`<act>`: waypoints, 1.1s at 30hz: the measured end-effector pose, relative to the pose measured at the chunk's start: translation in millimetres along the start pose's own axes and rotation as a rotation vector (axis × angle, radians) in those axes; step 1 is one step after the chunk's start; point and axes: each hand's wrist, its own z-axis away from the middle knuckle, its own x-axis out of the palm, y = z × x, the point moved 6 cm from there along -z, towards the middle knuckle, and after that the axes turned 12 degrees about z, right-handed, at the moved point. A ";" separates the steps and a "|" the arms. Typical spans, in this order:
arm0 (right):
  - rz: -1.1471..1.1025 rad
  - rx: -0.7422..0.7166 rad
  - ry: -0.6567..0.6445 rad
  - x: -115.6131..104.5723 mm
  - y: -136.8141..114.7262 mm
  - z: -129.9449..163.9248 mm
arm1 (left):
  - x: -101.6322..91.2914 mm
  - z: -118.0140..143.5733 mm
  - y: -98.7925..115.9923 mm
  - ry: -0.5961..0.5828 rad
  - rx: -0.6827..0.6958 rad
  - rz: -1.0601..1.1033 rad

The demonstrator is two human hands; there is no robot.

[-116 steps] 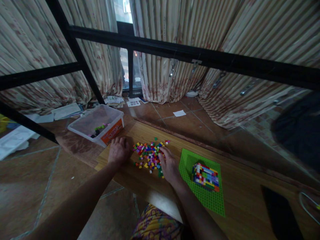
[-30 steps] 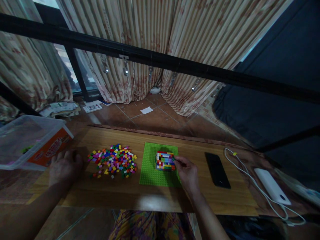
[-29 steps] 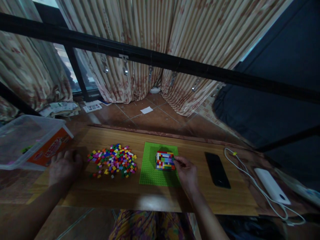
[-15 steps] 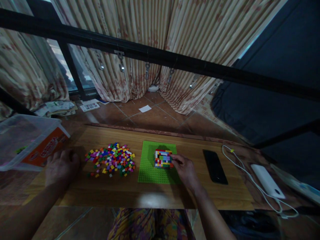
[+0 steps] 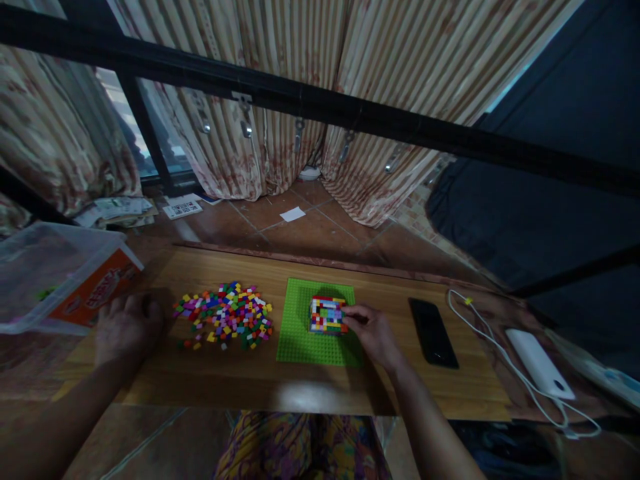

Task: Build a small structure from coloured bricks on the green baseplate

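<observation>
A small hollow block of many-coloured bricks (image 5: pixel 327 315) stands on a green baseplate (image 5: pixel 303 337) in the middle of the wooden table (image 5: pixel 280 380). My right hand (image 5: pixel 374 335) lies on the plate's right side, its thumb and fingertips pinched on the block's right wall. Whether a loose brick sits between the fingers is hidden. A pile of small coloured bricks (image 5: pixel 225 317) lies left of the plate. Further left, my left hand (image 5: pixel 127 327) rests palm down on the table with nothing in it, beside a clear plastic box (image 5: pixel 60 280).
A black phone (image 5: pixel 433 324) lies right of the baseplate, then a white cable (image 5: pixel 487 347) and a white power bank (image 5: pixel 539 355). A black metal bar (image 5: pixel 320 103) crosses above the table, with striped curtains and a tiled floor with papers behind.
My right hand left the loose brick pile and went to the block's right wall, where it has stayed for the last second. My left hand has kept its place.
</observation>
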 end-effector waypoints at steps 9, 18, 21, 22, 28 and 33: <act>-0.041 0.003 -0.038 1.0 1.3 -3.1 | 0.3 0.3 -2.6 0.024 -0.023 0.039; -0.103 -0.008 0.226 -8.2 -22.1 44.5 | -0.2 4.6 -3.0 0.037 -0.041 0.107; -0.054 -0.086 0.109 20.6 -47.8 67.9 | -1.4 6.1 -1.9 0.085 -0.026 0.141; -0.053 -0.123 0.023 35.4 -56.8 75.2 | -1.4 6.6 -2.0 0.101 -0.023 0.153; -0.011 -0.240 -0.282 101.8 -95.2 89.1 | 0.8 8.8 -3.0 0.129 -0.013 0.148; -0.041 -0.306 -0.206 116.5 -117.5 51.9 | 1.3 10.1 -3.8 0.147 -0.029 0.182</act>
